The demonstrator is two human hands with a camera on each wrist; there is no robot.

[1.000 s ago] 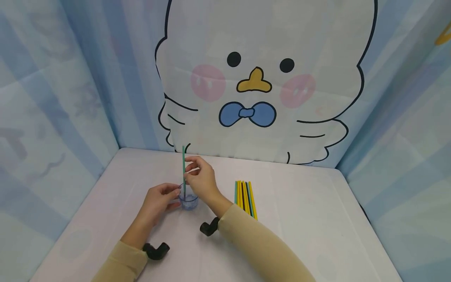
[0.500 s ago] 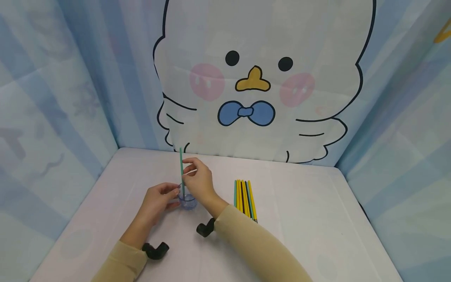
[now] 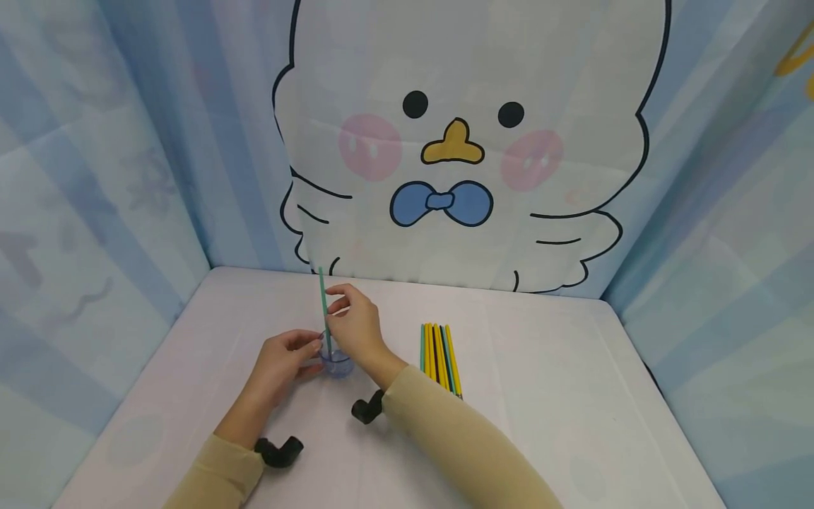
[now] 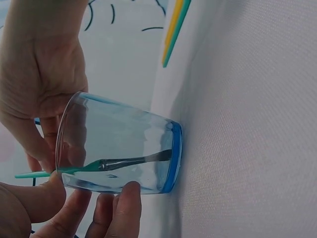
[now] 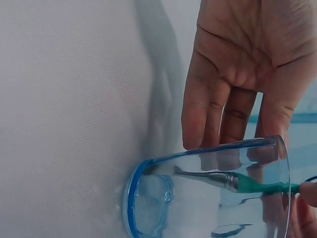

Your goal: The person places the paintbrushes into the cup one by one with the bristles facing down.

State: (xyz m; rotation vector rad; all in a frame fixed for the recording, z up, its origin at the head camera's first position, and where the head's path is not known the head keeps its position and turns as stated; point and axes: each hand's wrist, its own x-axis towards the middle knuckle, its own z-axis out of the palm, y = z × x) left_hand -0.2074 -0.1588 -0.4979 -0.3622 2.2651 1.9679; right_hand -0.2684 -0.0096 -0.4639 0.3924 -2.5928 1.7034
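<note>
A paintbrush (image 3: 323, 297) with a green handle stands nearly upright in a clear, blue-tinted cup (image 3: 337, 366) on the table. My right hand (image 3: 359, 326) pinches its handle above the rim. My left hand (image 3: 280, 364) holds the cup from the left side, thumb near the rim and fingers lower on the wall. In the left wrist view the metal ferrule (image 4: 129, 161) and dark bristles (image 4: 163, 155) show through the wall, the tip down at the cup's blue base (image 4: 174, 158). From the right wrist, the left fingers (image 5: 195, 114) lie along the cup's side.
Several more brushes (image 3: 439, 353) with yellow, green and dark handles lie side by side to the right, their near ends hidden behind the right sleeve (image 3: 458, 431). Black wrist mounts (image 3: 280, 452) stick out from both cuffs. A printed cloth backdrop (image 3: 470, 233) stands behind the table.
The brush leans slightly further left at its top, with my right hand moving along with it. My left hand keeps its hold on the cup. The head view has shifted a little.
</note>
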